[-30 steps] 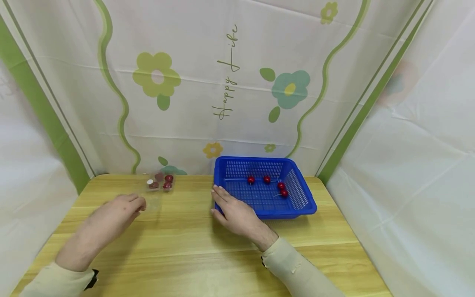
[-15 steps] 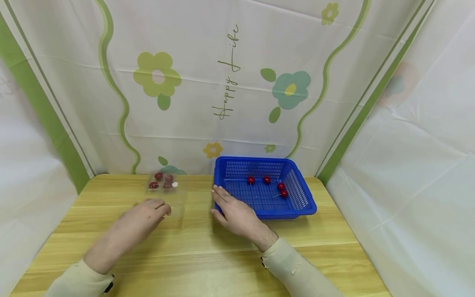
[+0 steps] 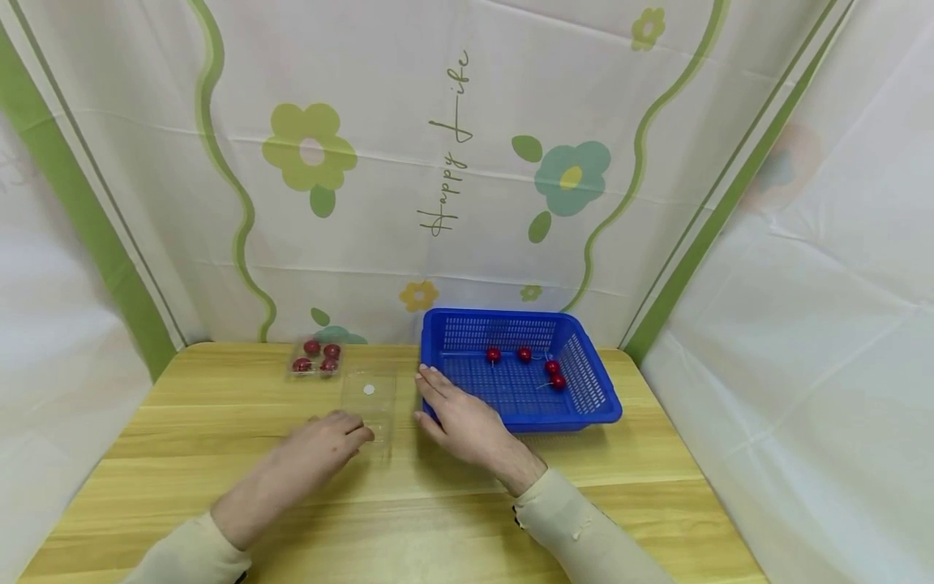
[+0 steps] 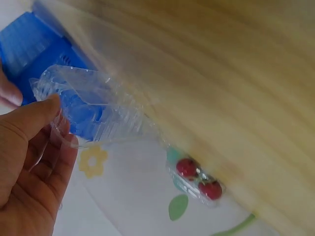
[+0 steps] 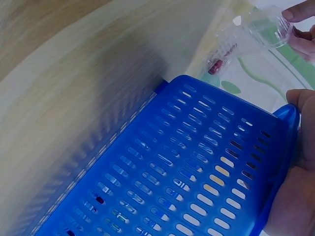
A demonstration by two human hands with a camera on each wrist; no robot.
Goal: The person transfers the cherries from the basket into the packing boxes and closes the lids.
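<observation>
My left hand (image 3: pixel 332 442) pinches the edge of a clear plastic clamshell box (image 4: pixel 123 113) between thumb and fingers; its lid stands open, with a round white sticker (image 3: pixel 368 389) on it, and no fruit shows inside. My right hand (image 3: pixel 467 422) lies on the left rim of a blue slotted basket (image 3: pixel 503 313), its fingers straight over the edge. Several red cherries (image 3: pixel 524 354) with stems lie on the basket's floor. At the back left, a second clear box (image 3: pixel 294 355) holds several more cherries (image 4: pixel 186 167).
Everything stands on a wood-grain table (image 3: pixel 409 519). A white curtain (image 3: pixel 379 105) with printed flowers hangs right behind the table's back edge and along both sides. The held clamshell is between the cherry box and the basket.
My left hand has carried the open clamshell rightward, from in front of the cherry box towards the basket. The cherry box now shows uncovered. My right hand and the basket have stayed put.
</observation>
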